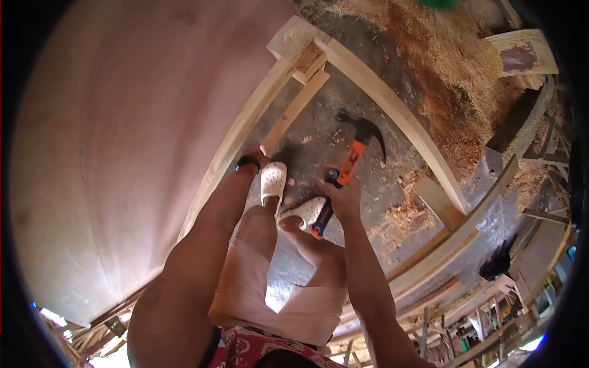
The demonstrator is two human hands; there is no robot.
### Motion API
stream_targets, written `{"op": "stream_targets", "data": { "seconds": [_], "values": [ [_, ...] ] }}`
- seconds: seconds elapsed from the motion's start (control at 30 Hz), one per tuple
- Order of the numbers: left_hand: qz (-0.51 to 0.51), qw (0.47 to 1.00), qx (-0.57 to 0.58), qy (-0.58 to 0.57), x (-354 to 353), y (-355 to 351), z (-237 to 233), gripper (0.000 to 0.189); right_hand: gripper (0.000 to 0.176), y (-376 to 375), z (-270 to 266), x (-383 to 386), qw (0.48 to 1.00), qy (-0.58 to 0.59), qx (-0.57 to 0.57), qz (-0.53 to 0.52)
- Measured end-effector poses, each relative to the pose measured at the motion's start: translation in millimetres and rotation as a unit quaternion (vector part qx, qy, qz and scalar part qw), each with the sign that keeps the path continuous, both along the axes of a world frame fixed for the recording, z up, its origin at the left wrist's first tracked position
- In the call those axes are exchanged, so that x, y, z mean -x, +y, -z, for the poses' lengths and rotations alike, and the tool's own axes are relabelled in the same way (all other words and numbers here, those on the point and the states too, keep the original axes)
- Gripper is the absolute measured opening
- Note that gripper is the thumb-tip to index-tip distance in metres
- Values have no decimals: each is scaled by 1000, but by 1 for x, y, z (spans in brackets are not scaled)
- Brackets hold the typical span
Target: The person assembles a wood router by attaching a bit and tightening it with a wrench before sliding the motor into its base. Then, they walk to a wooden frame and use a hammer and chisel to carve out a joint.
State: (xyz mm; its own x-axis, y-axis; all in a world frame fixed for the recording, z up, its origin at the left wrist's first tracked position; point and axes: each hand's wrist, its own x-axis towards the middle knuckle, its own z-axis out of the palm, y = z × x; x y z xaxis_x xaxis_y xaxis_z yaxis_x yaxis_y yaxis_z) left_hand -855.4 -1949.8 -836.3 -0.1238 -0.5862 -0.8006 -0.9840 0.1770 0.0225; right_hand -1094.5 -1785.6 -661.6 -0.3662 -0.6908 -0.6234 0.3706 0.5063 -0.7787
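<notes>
My right hand (345,195) is closed round the handle of a claw hammer (353,161), orange and black, held up in the air with its dark head pointing away from me. My left hand (255,156), with a dark band at the wrist, grips the near end of a short wooden strip (296,110). That strip runs alongside a longer wooden rail (240,132) and reaches a corner block (308,61) at its far end. My left fingers are partly hidden by the hand itself and the wood.
A large smooth wooden panel (135,122) stands on the left. Another frame rail (399,116) curves down the right. Wood shavings (448,67) cover the floor at upper right. My feet in white clogs (273,179) stand inside the frame. Timber pieces (438,205) lie at right.
</notes>
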Motion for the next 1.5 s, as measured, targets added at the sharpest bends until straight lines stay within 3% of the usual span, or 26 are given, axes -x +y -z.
{"op": "stream_targets", "data": {
  "seconds": [0.03, 0.13, 0.23, 0.27, 0.33, 0.4, 0.57, 0.67, 0.7, 0.73, 0.77, 0.83, 0.97, 1.03, 1.13, 1.5],
  "values": [
    [-41, 998, -37, -26, 7, -8, 3, 59, 34, 6, 5, 3, 999, 11, 4, 32],
    [13, 999, -9, -29, 5, -7, 52, 45, 33, 20, 25, 8, 996, 24, 10, 80],
    [105, 994, -10, -34, 9, -7, 80, 45, 36, 26, 37, 15, 991, 48, 55, 115],
    [97, 995, 5, -36, -1, -5, 116, 47, 36, 24, 43, 18, 989, 53, 70, 121],
    [58, 998, -9, -36, 2, -7, 118, 44, 36, 26, 51, 20, 983, 50, 103, 140],
    [62, 998, 3, -10, 8, -19, 152, 43, 35, 17, 49, 30, 979, 34, 134, 152],
    [60, 995, -14, 73, 12, -40, 253, 40, 33, 3, 50, 56, 964, 114, 206, 122],
    [146, 961, 42, 229, 98, -73, 29, 41, 33, -4, 45, 65, 946, 171, 251, 114],
    [45, 918, 53, 390, 110, -74, -34, 32, 33, -3, 48, 68, 943, 182, 253, 119],
    [60, 899, 104, 421, 122, -77, -93, 31, 33, -1, 49, 70, 940, 193, 255, 123],
    [72, 877, 153, 449, 132, -80, -138, 33, 33, 0, 48, 71, 938, 193, 257, 127],
    [270, 833, 333, 350, 149, -92, -183, 38, 33, 0, 43, 71, 949, 154, 242, 132],
    [356, 802, 405, 257, 189, -128, -217, 40, 32, -3, 52, 74, 937, 151, 276, 153],
    [388, 823, 385, 152, 195, -145, -212, 55, 32, 1, 52, 71, 943, 170, 254, 134],
    [440, 812, 371, 97, 200, -149, -196, 65, 33, 0, 60, 74, 940, 163, 265, 139],
    [467, 800, 372, 64, 207, -132, -209, 74, 32, -4, 54, 72, 939, 112, 300, 124]
  ]
}}
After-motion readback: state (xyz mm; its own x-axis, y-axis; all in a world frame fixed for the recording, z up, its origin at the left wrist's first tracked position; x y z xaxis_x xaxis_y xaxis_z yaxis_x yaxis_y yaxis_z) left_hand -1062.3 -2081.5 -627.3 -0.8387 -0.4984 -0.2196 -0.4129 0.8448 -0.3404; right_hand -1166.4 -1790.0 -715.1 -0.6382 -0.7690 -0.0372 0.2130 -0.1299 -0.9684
